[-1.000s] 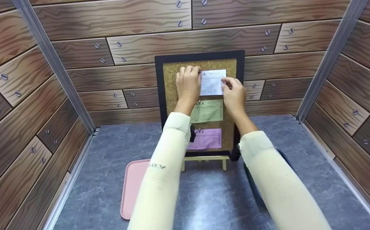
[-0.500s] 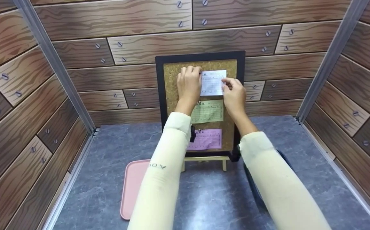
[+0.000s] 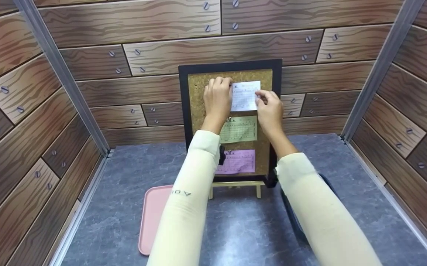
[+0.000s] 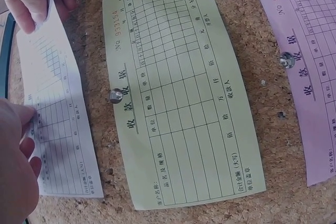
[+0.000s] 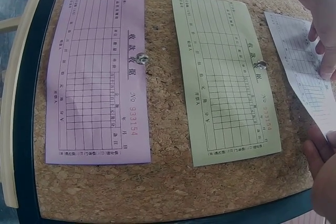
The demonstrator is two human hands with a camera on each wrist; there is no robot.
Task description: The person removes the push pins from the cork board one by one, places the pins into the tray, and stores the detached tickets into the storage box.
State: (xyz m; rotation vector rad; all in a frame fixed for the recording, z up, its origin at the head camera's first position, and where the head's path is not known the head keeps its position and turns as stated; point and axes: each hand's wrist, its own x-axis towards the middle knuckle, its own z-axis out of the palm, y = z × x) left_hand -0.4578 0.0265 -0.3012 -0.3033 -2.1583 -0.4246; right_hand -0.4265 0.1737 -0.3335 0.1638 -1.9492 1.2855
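A white receipt slip (image 3: 245,96) lies against the upper part of a black-framed cork board (image 3: 202,79). My right hand (image 3: 271,111) pinches the slip's right end between thumb and fingers; in the left wrist view that end lifts off the cork. My left hand (image 3: 217,98) has curled fingers at the slip's top edge, covering its left part. Whether a pin sits under those fingertips is hidden. Below, a green receipt slip (image 4: 173,98) and a purple receipt slip (image 5: 97,77) are each held by a clear pushpin (image 4: 116,96).
The board leans on a small wooden easel (image 3: 238,183). A pink tray (image 3: 154,218) lies to the left, partly under my left sleeve. A dark tray (image 3: 295,218) shows behind my right sleeve. Wood-patterned walls (image 3: 135,88) enclose the grey tabletop (image 3: 124,221).
Both hands stay in place at the white slip. Only a slight shift of the head view shows.
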